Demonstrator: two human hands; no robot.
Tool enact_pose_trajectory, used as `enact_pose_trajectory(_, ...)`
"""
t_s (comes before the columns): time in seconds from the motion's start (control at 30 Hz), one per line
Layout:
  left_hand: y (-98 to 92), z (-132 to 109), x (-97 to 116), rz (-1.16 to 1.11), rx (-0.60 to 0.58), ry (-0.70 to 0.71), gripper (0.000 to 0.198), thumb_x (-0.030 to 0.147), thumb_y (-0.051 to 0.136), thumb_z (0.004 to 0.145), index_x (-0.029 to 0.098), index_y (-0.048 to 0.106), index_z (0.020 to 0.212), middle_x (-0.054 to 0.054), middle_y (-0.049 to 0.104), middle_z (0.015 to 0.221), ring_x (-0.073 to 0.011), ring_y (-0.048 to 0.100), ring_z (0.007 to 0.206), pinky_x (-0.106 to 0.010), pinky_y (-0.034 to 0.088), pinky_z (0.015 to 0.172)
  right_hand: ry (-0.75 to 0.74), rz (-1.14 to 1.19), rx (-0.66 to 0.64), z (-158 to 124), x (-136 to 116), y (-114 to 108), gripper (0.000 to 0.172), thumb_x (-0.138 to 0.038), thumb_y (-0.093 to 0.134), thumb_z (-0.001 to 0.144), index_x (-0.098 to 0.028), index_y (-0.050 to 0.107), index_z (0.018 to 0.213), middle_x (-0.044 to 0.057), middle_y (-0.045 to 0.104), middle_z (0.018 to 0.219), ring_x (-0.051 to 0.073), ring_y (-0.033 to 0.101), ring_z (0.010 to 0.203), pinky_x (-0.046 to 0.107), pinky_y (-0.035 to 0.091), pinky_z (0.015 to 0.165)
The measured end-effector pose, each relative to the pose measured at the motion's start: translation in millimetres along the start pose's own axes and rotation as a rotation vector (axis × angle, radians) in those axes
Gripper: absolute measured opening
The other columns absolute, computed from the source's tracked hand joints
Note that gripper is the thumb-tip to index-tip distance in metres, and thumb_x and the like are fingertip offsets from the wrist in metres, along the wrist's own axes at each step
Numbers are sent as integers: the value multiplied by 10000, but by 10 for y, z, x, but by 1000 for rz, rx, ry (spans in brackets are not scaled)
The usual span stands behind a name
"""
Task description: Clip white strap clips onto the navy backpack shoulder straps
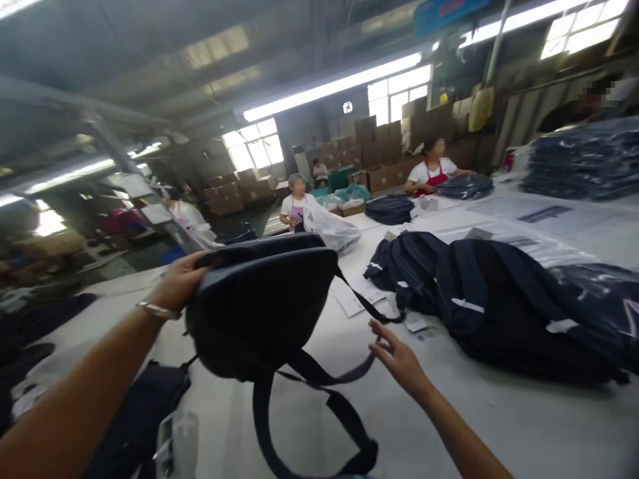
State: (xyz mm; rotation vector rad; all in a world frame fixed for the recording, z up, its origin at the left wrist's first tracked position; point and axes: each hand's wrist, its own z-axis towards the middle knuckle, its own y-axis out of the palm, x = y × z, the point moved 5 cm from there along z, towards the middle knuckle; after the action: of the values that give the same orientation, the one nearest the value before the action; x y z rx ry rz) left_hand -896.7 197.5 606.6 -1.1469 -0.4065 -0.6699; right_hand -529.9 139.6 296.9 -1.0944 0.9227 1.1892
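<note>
Gripping the bag [259, 313], the left hand [180, 283] is holding it up; a strap [366, 307] is trailing near the parted fingers of the right hand [398, 357].

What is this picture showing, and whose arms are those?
There's no robot here, just a person using two bare hands. The only picture comes from a camera worn on that person's head, looking forward and down, so you see roughly what they see.

The left hand grips the upper edge of a dark bag, which has straps dangling below it. The right hand reaches out with its fingers open, close to the straps; I can't tell whether it touches one.

On the white table, more dark backpacks lie to the right. Farther back are other people, whose hands are separate from these two.
</note>
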Motion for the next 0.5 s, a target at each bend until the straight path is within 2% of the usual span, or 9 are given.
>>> enact_pose_trajectory(0.07, 336, 42, 27, -148, -132, -35, 573, 505, 638, 755, 55, 597, 1107, -13, 674, 808, -186, 613, 782, -333, 501, 763, -36, -16, 66, 154, -90, -176, 710, -435, 615, 792, -285, 308, 1416, 106, 405, 1429, 260, 469, 1244, 453, 478, 945)
enact_pose_trajectory(0.13, 818, 160, 98, -302, -247, -46, 657, 532, 726, 620, 84, 626, 1089, -21, 689, 773, -191, 622, 743, -315, 515, 732, -36, -56, 150, 273, -128, -367, 836, -431, 655, 754, -287, 211, 1448, 123, 378, 1441, 265, 495, 1211, 444, 497, 902)
enact_pose_trajectory(0.2, 1209, 285, 210, -388, -303, -16, 665, 523, 761, 557, 106, 648, 1063, -39, 701, 790, -203, 629, 736, -315, 526, 719, -3, -144, 221, 376, -137, -557, 894, -411, 686, 723, -261, 193, 1454, 135, 484, 1349, 254, 580, 1077, 432, 514, 848)
enact_pose_trajectory(0.23, 1331, 337, 270, -407, -312, 10, 664, 516, 765, 552, 104, 650, 1059, -44, 704, 806, -205, 628, 743, -321, 526, 729, 17, -206, 248, 417, -142, -646, 864, -396, 686, 723, -244, 235, 1443, 127, 560, 1259, 245, 609, 999, 429, 512, 834)
enact_pose_trajectory(0.3, 1436, 400, 375, -409, -312, 61, 671, 507, 752, 575, 83, 632, 1082, -42, 705, 861, -205, 621, 789, -349, 516, 783, 48, -344, 297, 458, -152, -812, 671, -373, 653, 753, -218, 409, 1358, 89, 659, 1053, 235, 625, 901, 428, 495, 835)
enact_pose_trajectory(0.4, 1377, 356, 445, -365, -262, 142, 646, 484, 696, 659, 38, 590, 1114, -28, 696, 942, -209, 592, 903, -422, 454, 903, 26, -451, 344, 387, -117, -998, 333, -355, 577, 812, -215, 623, 1111, 60, 679, 938, 236, 616, 921, 409, 470, 864)
enact_pose_trajectory(0.47, 1323, 223, 410, -312, -231, 211, 566, 443, 661, 710, 43, 595, 1104, -20, 694, 974, -214, 576, 956, -443, 411, 954, 3, -433, 299, 256, -26, -1037, 266, -347, 548, 834, -209, 650, 1036, 58, 680, 944, 225, 619, 927, 387, 468, 875)
enact_pose_trajectory(0.5, 1311, 139, 365, -281, -220, 232, 511, 416, 647, 731, 60, 605, 1097, -14, 695, 987, -214, 574, 974, -439, 401, 969, 0, -414, 266, 173, 20, -1028, 284, -347, 537, 842, -204, 635, 1068, 62, 678, 958, 219, 623, 925, 381, 471, 878)
